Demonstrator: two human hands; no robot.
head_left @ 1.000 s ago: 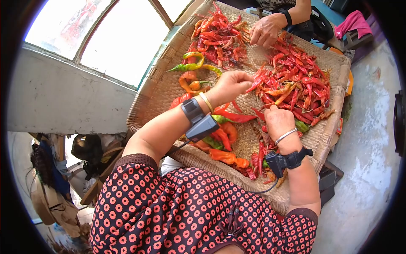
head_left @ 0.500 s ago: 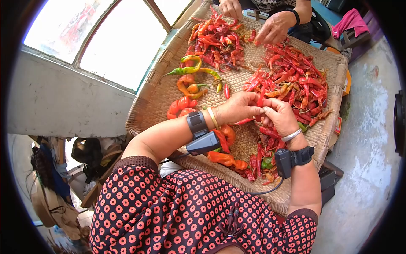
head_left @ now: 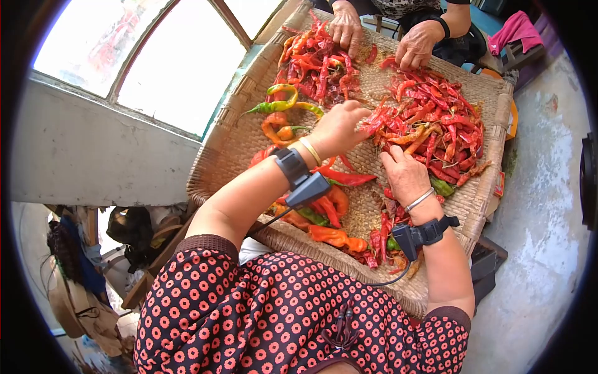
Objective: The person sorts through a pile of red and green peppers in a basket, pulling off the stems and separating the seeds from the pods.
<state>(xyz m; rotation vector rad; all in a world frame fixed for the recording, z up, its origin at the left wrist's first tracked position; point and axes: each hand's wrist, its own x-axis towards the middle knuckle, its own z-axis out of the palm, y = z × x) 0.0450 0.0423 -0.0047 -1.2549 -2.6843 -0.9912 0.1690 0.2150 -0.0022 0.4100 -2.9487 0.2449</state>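
Observation:
My left hand (head_left: 341,129) reaches over the middle of the woven tray (head_left: 230,149), fingers apart at the left edge of a large heap of dried red chillies (head_left: 445,124). Its fingertips are partly lost among the chillies. My right hand (head_left: 406,179) rests on the near-left side of that heap, its thumb and index finger slightly apart over the chillies. Nothing clearly shows in its grip. Below my left wrist lies a long glossy red chilli (head_left: 350,179), with orange peppers (head_left: 336,235) nearer to me.
Across the tray, another person's two hands (head_left: 346,28) (head_left: 418,43) touch the chilli heaps. A smaller red heap (head_left: 317,62) lies at the far left, with a curled green chilli (head_left: 274,106) in front. A window (head_left: 180,62) and wall border the left side.
My hands have parted: the left moved left and away from me, the right slightly down. The small chilli between them is no longer visible there. The other person's hands shifted onto the heaps.

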